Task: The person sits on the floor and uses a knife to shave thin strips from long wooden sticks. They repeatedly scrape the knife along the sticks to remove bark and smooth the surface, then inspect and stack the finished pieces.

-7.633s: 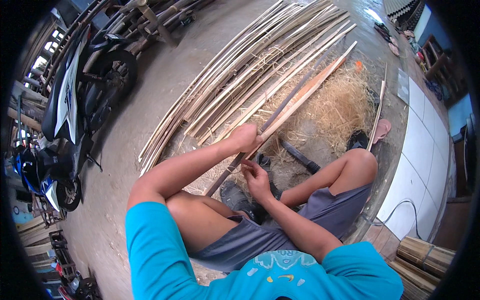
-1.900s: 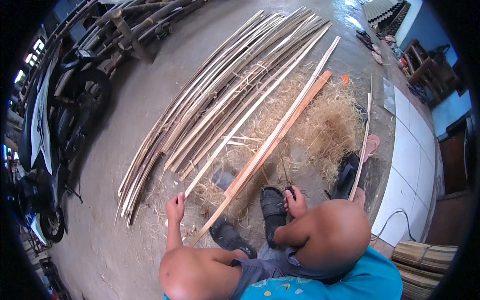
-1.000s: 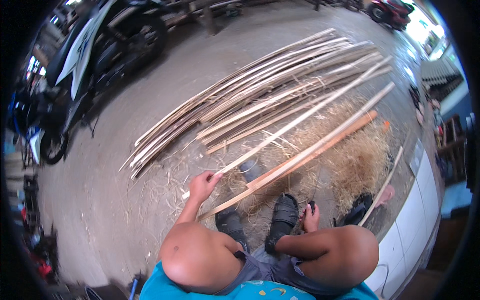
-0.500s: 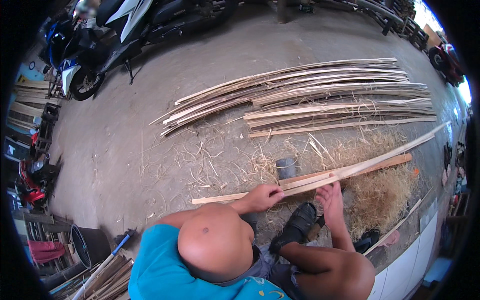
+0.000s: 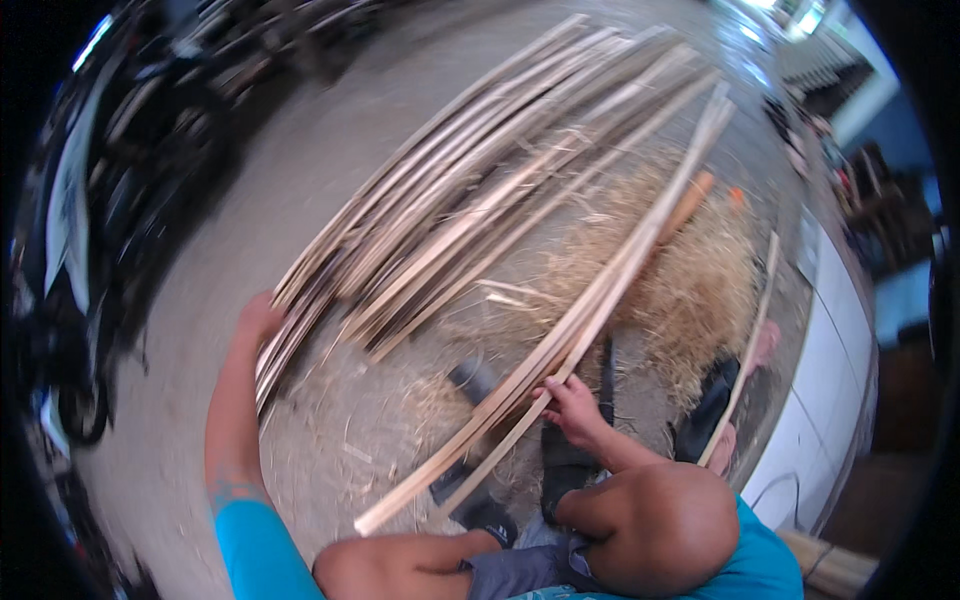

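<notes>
My right hand (image 5: 575,408) pinches a long pale bamboo strip (image 5: 520,440) near its lower part. Against it lies a small bunch of similar strips (image 5: 600,300), slanting from near my left knee up to the far right. My left arm is stretched out to the left. At its end, my left hand (image 5: 262,315) touches the near end of a large pile of bamboo strips (image 5: 400,215) on the floor. That hand is blurred and its fingers are mostly hidden, so its grip cannot be made out.
A heap of fine curly shavings (image 5: 700,290) lies right of the strips, with a brown wooden piece (image 5: 688,205) beside it. A dark grey cylindrical object (image 5: 472,382) stands near my feet. White tiles (image 5: 810,390) edge the right side. A motorcycle (image 5: 130,200) is parked at the left.
My left hand has left the strips over my lap and reached out left to the pile. My right hand has stayed with the strips. The whole view has turned and is blurred.
</notes>
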A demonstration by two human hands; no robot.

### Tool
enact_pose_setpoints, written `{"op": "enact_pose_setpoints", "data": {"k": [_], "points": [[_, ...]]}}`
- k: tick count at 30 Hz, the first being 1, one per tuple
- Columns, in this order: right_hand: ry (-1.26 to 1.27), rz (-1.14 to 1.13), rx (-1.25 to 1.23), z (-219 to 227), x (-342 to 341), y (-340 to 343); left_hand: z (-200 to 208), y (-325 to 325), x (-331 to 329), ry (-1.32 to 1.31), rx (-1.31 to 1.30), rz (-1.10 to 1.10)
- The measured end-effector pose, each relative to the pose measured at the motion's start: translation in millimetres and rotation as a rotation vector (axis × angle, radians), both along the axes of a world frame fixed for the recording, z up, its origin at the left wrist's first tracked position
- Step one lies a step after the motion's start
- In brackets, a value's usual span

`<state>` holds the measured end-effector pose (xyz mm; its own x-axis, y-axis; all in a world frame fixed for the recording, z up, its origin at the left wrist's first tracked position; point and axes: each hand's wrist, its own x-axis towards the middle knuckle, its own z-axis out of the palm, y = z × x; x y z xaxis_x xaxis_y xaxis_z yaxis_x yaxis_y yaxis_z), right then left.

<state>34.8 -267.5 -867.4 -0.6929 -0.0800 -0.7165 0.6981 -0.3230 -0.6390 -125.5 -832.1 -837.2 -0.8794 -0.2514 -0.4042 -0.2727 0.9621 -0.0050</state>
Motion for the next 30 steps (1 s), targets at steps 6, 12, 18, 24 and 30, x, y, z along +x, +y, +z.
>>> {"op": "enact_pose_setpoints", "data": {"k": [6, 12, 18, 24, 30], "points": [[0.241, 0.039, 0.372, -26.5, -24.9, 22.2, -112.7, -75.7, -4.1, 0.297, 0.128, 0.07], [0.319, 0.062, 0.581, -48.7, -65.7, 13.7, -141.1, -78.1, 10.9, 0.245, -0.004, 0.22], [0.274, 0.118, 0.607, -38.2, -77.5, -4.3, -113.2, -91.8, 11.1, 0.27, -0.026, 0.123], [0.359, 0.145, 0.684, -47.7, -77.0, -4.9, -67.5, -70.0, 12.7, 0.442, 0.086, 0.015], [0.253, 0.0, 0.201, -11.7, -94.0, -12.7, -2.1, -30.0, 20.7, 0.544, 0.178, 0.129]]}}
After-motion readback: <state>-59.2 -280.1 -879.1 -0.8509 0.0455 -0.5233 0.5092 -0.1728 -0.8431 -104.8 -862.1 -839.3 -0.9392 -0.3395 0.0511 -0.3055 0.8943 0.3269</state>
